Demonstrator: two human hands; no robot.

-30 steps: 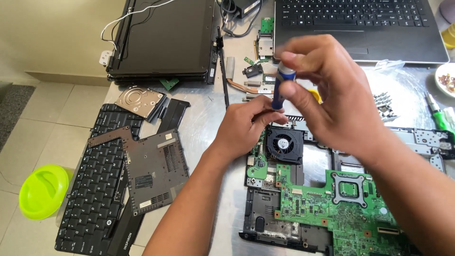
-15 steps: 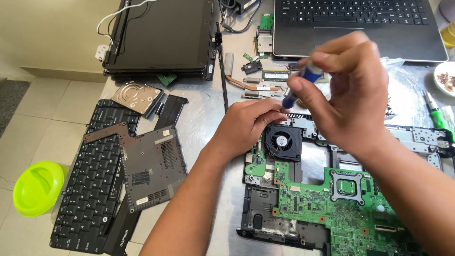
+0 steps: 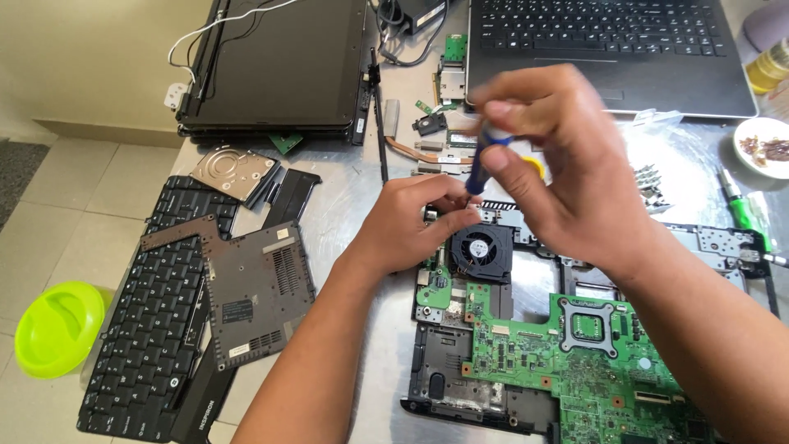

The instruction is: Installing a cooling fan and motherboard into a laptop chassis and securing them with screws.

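My right hand (image 3: 552,164) grips a blue-handled screwdriver (image 3: 485,160) upright, its tip pointing down beside the black cooling fan (image 3: 482,252). The fan sits on a green laptop motherboard (image 3: 575,362) in a black base frame. My left hand (image 3: 411,222) rests on the board's top-left corner next to the fan, its fingertips closed around the screwdriver's shaft near the tip. The tip itself is hidden by my fingers.
A detached black keyboard (image 3: 156,329) and a grey cover panel (image 3: 259,288) lie at left, with a hard drive (image 3: 234,171) above them. A closed laptop (image 3: 275,66) and an open laptop (image 3: 608,49) stand at the back. A lime-green bowl (image 3: 53,329) is on the floor; a green-handled tool (image 3: 744,210) lies at right.
My right hand has shifted slightly with the screwdriver and turned it between the fingers. The left hand stays by the fan. The view has drifted a little.
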